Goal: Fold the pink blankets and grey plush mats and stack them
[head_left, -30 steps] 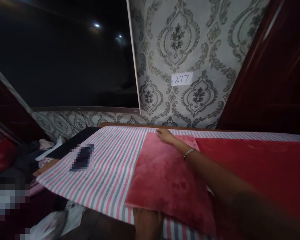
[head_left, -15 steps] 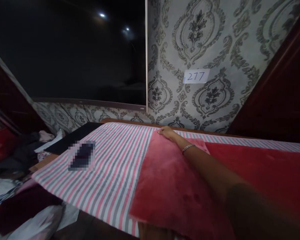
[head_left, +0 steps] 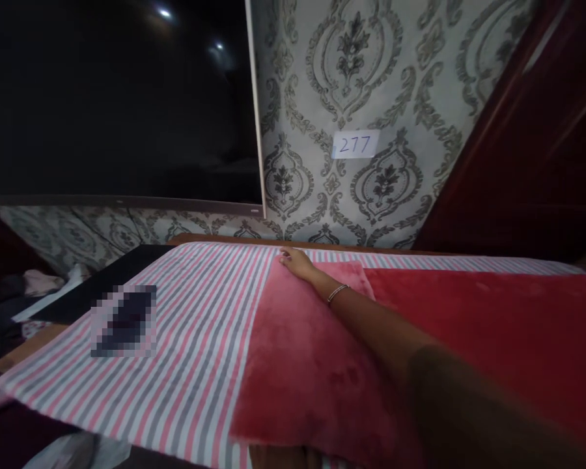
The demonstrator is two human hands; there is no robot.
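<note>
A red plush cloth [head_left: 293, 365] lies on a pink, grey and white striped cover [head_left: 190, 339]. Its left part looks paler, and a deeper red stretch [head_left: 493, 326] runs off to the right. At the far left corner of the plush cloth is my right hand [head_left: 297, 262], fingers curled and closed on the edge, a thin bangle on the wrist. Low in the view, under the near edge of the cloth, a brown patch looks like part of my left hand [head_left: 280, 457]; its fingers are hidden.
A blurred-out dark item [head_left: 127, 320] rests on the striped cover's left. Beyond it is a black flat panel [head_left: 102, 280]. A large screen [head_left: 117, 104] and patterned wall [head_left: 312, 98] with a "277" paper [head_left: 355, 144] stand behind. Loose fabrics are heaped at lower left.
The view has turned a little to the right, so everything has shifted left in the picture. My right hand stays at the far corner of the red cloth.
</note>
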